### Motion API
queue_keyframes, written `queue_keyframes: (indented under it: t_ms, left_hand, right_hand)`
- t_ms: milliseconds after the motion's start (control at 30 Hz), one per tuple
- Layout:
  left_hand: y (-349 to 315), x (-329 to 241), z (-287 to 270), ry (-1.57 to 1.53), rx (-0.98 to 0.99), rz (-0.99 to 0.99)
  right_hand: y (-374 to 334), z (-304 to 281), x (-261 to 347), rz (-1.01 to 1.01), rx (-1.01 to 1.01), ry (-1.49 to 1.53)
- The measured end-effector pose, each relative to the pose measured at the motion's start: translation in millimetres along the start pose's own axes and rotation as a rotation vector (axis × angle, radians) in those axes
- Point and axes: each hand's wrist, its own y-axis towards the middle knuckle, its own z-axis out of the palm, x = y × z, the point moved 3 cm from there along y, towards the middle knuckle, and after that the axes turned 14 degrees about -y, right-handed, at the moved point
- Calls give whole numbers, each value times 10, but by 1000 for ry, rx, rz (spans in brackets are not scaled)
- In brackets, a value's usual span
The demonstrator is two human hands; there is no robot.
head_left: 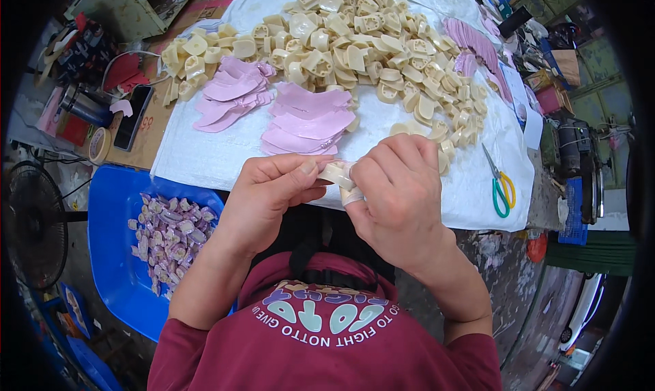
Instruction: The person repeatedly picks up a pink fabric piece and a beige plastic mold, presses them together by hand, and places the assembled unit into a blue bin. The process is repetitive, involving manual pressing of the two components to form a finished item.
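- Two bare hands near the table's front edge: left hand [280,179], thumb and forefinger pinched on a small cream molded piece [336,175]; right hand [402,193], fingers curled tightly about its other end.
- Cream molded piece, between both hands, over the near edge of the white cloth [184,152]. Possible slip toward the lap; likely cause, smooth surface under a fingertip-only pinch.
- Just beyond: pink sheets in a left stack [232,94] and a right stack [303,114]. Possible sliding apart if brushed; cause, loose overlap.
- Farther: heap of cream pieces [317,63]. Possible tumble; cause, uneven piling.
- Rightward: scissors [496,176]. Possible nick during a careless sideways reach.
- Lower left: blue tub [112,254] of purple pieces [170,234]. Possible knock from the nearby left forearm.
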Motion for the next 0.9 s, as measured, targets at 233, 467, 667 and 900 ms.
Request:
queue_keyframes:
  t_ms: [233, 467, 667, 900]
  left_hand:
    - [147, 57, -188, 13, 55, -80]
    - [232, -126, -46, 192, 278, -59]
    - [200, -344, 14, 365, 406, -138]
    - [237, -228, -21, 366, 375, -118]
  right_hand:
    - [-26, 185, -99, -1, 64, 65]
    - [-84, 135, -102, -62, -48, 173]
    - [-59, 143, -128, -54, -39, 345]
    - [-118, 166, -100, -8, -56, 317]
